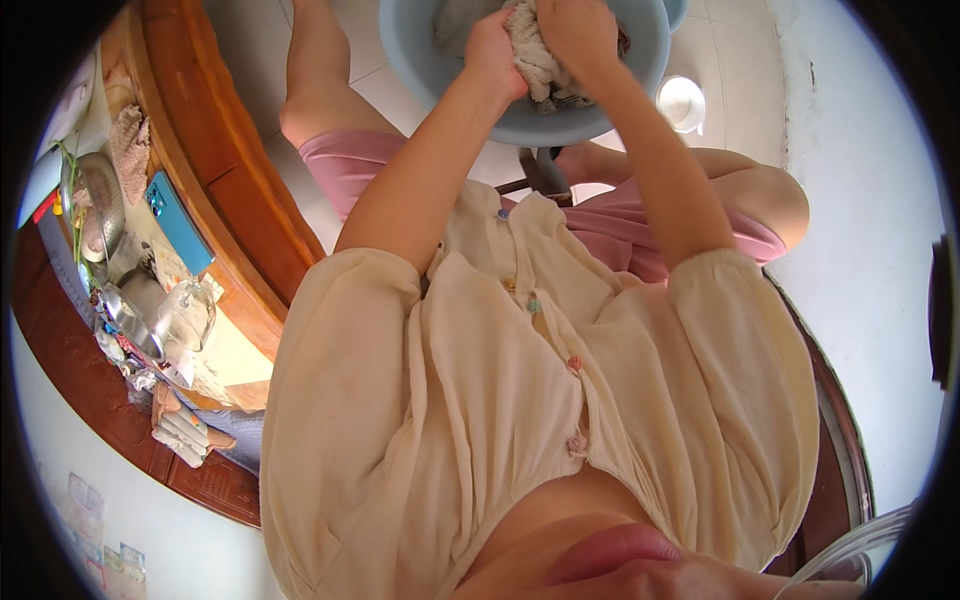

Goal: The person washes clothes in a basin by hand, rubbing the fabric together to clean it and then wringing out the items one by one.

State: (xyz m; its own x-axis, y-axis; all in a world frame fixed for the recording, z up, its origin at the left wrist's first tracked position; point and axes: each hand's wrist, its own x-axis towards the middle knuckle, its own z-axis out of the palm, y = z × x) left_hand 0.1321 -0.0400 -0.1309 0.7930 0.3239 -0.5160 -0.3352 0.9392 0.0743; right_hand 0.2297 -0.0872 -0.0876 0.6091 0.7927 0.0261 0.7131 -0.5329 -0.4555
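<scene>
A light blue plastic basin (pixel 409 64) stands before me, cut off by the top edge of the view. Over it, a bunched, cream textured cloth (pixel 531 56) is gripped between my two hands. My left hand (pixel 496 58) holds the cloth's left side, its thumb side partly turned toward me. My right hand (pixel 576 34) is closed on the right side, and its fingertips are cut off or hidden. Darker fabric (pixel 559 99) shows below the cloth inside the basin. Something pale grey (pixel 459 28) lies at the basin's left; I cannot tell what it is.
To the left is a wooden table (pixel 225 285) with a blue smartphone (pixel 180 225), a glass mug (pixel 187 315), a metal pot (pixel 127 322) and a crumpled pinkish cloth (pixel 130 154). A white cup-like container (pixel 680 105) stands on the tiled floor. A white wall (pixel 855 187) bounds the right.
</scene>
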